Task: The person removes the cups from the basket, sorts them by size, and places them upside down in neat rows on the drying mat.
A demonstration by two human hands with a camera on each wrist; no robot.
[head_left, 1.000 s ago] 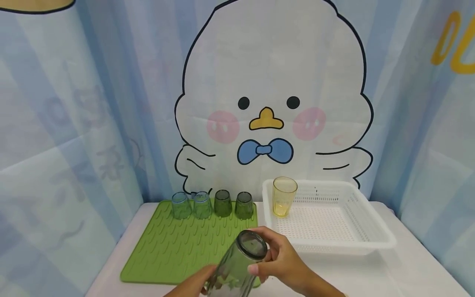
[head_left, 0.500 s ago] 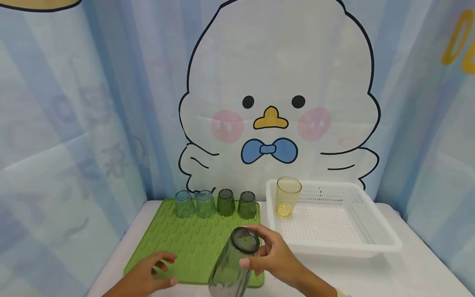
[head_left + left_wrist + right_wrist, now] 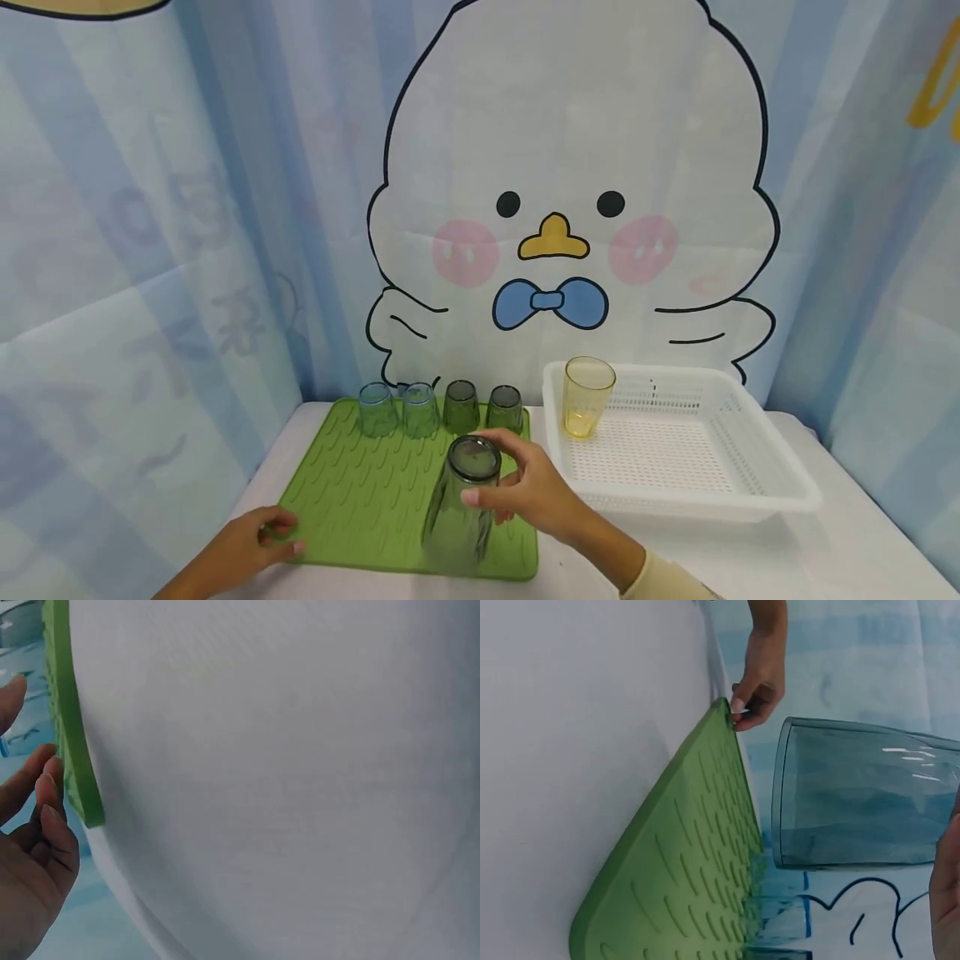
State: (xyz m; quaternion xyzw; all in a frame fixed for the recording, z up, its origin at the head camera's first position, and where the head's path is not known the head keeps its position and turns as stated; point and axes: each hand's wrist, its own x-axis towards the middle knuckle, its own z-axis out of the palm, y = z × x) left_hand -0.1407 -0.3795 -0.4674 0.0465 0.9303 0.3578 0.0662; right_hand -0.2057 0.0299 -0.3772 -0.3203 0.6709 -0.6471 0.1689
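My right hand [image 3: 529, 483] grips a grey-tinted drinking glass [image 3: 459, 508] near its base. The glass is upside down, mouth towards the green ribbed drying mat [image 3: 360, 492], over its front right part. In the right wrist view the glass [image 3: 862, 799] shows its wide rim apart from the mat [image 3: 682, 847]. My left hand [image 3: 243, 542] is at the mat's front left corner, fingers loosely bent and thumb apart from them. Its fingertips [image 3: 49, 769] lie right beside the mat's edge in the left wrist view.
Along the mat's back edge stand upturned glasses: two bluish ones [image 3: 378, 412] and two dark grey ones [image 3: 461, 408]. A white perforated basket [image 3: 738, 492] sits at the right on the white table, holding an upright yellow glass [image 3: 587, 396]. A printed curtain [image 3: 570, 108] hangs behind.
My left hand has let go of the glass and moved left to the mat's corner. My right hand has brought the upturned glass slightly left and farther over the mat.
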